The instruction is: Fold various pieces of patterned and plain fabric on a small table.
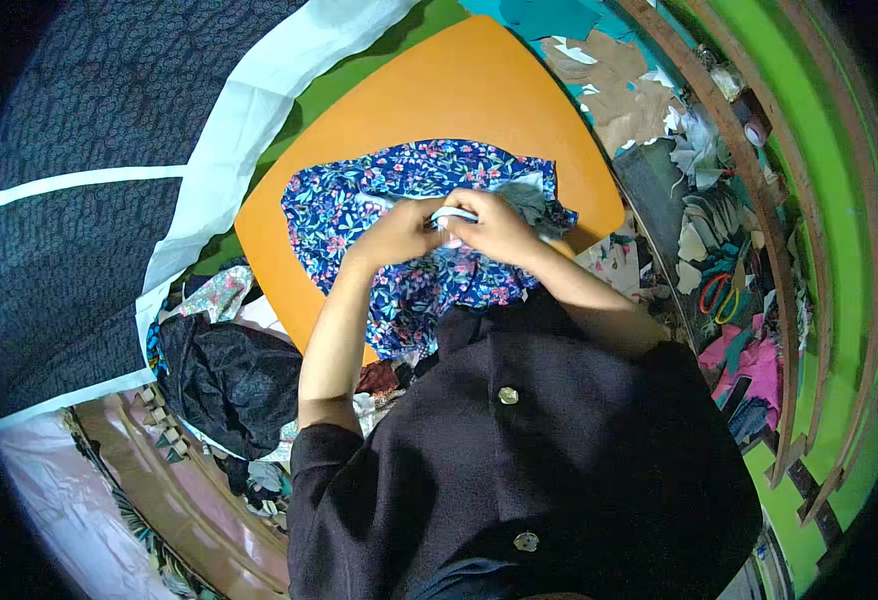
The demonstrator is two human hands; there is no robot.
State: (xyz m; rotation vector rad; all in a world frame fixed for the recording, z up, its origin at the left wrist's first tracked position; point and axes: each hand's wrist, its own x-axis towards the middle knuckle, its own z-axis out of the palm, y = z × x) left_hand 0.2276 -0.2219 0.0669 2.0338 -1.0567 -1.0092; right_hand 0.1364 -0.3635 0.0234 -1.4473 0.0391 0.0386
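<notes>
A dark blue floral cloth (339, 200) lies spread and partly rumpled on the orange board (459, 90). Above its middle my two hands meet, fingertips close together. A narrow white strip (454, 213) loops between them; whether it is part of the cloth I cannot tell. My left hand (399, 235) is closed, its fingers pinched at the strip's left end. The right hand (499, 230) is closed too, bent over the strip from the other side. Near the cloth's right edge a greyish-white patch (529, 190) shows, perhaps its reverse side.
Scissors with red and yellow handles (719, 295) lie among fabric scraps at the right, above a pink cloth (744, 370). A black cloth heap (229, 380) sits at the left. Dark patterned sheeting with a white border (229, 130) fills the upper left. Curved brown bars (759, 190) run along the right.
</notes>
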